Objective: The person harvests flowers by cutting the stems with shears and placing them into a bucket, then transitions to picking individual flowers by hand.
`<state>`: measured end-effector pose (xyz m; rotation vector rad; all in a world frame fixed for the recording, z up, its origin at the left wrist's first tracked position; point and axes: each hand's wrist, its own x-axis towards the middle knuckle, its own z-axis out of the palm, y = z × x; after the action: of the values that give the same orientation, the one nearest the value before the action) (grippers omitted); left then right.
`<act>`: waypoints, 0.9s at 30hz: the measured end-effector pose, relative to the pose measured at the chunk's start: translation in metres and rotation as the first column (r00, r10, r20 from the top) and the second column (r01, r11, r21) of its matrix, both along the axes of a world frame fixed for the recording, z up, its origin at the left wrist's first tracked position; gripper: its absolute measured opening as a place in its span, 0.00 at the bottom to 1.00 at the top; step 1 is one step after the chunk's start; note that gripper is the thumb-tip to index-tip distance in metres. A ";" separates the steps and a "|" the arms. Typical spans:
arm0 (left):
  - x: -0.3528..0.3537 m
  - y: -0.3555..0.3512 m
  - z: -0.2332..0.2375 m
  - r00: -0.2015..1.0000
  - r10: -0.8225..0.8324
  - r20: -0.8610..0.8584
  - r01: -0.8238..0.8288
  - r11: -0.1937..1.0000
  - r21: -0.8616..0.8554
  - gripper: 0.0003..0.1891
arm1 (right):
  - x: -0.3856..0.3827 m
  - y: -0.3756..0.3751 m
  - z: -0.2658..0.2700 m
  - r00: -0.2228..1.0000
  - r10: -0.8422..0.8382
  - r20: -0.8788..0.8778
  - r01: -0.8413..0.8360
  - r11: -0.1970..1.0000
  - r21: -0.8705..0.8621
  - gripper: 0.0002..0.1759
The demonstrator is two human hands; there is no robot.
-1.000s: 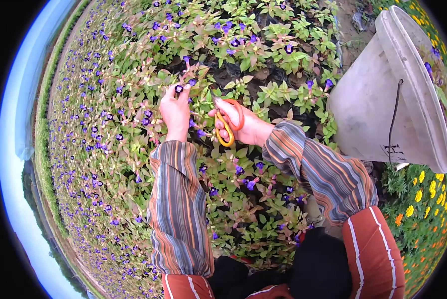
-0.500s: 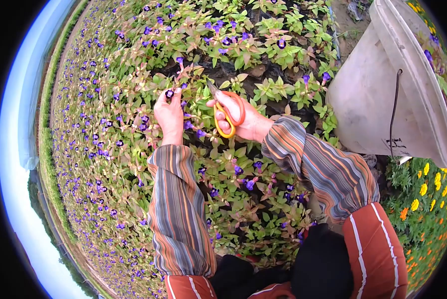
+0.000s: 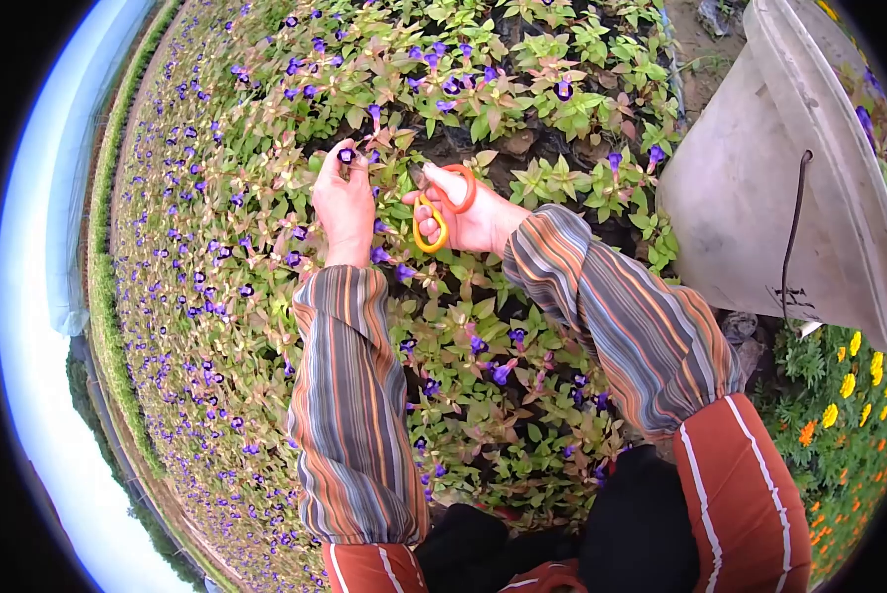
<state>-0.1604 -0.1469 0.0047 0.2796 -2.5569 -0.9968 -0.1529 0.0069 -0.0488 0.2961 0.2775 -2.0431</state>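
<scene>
Between the thumb and fingers of my left hand (image 3: 345, 210) is a dark purple flower (image 3: 346, 156), held among the leafy plants. My right hand (image 3: 471, 212), to the right of it, is closed around a pair of scissors (image 3: 430, 223) with one orange and one yellow handle loop. The short metal blades point up and left, toward the left hand, and stay apart from the pinched flower. Whether the flower's stem is cut cannot be made out. Purple blooms (image 3: 392, 265) and green to reddish leaves lie just below both hands.
A large whitish bucket (image 3: 745, 188) with a dark wire handle (image 3: 795, 232) leans at the right. Yellow and orange flowers (image 3: 848, 385) grow below it. The bed of purple-flowered plants (image 3: 216, 326) spreads leftward, with dark sheeting and soil showing between plants.
My left hand has shifted slightly up with the flower. My right hand has moved a little left with the scissors, and their handles have turned. The view has shifted slightly.
</scene>
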 end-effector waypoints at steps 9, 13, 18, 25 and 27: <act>-0.039 0.012 0.010 0.925 -0.033 0.379 0.083 0.990 -0.117 0.20 | -0.015 0.001 -0.005 0.993 0.098 0.066 -0.098 0.995 0.003 0.29; -0.042 -0.001 -0.007 0.933 -0.077 0.352 0.109 0.991 -0.074 0.19 | -0.016 0.000 -0.002 0.993 0.090 0.080 -0.094 0.994 0.049 0.29; -0.020 -0.006 -0.012 0.987 -0.039 0.155 -0.008 0.957 0.289 0.08 | -0.012 -0.002 -0.007 0.998 -0.021 -0.060 0.029 0.991 0.131 0.24; 0.007 -0.020 -0.009 0.998 0.070 0.004 -0.063 0.862 0.503 0.10 | 0.026 0.027 0.033 0.961 0.004 -0.277 0.049 0.982 0.183 0.28; 0.015 -0.018 -0.007 0.994 0.108 0.015 -0.099 0.845 0.525 0.10 | 0.035 0.029 0.036 0.951 0.097 -0.295 -0.035 0.978 0.207 0.28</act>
<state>-0.1456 -0.1651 -0.0027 0.5471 -2.1752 -1.6356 -0.1175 0.0355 -0.0129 0.0903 0.6767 -1.9931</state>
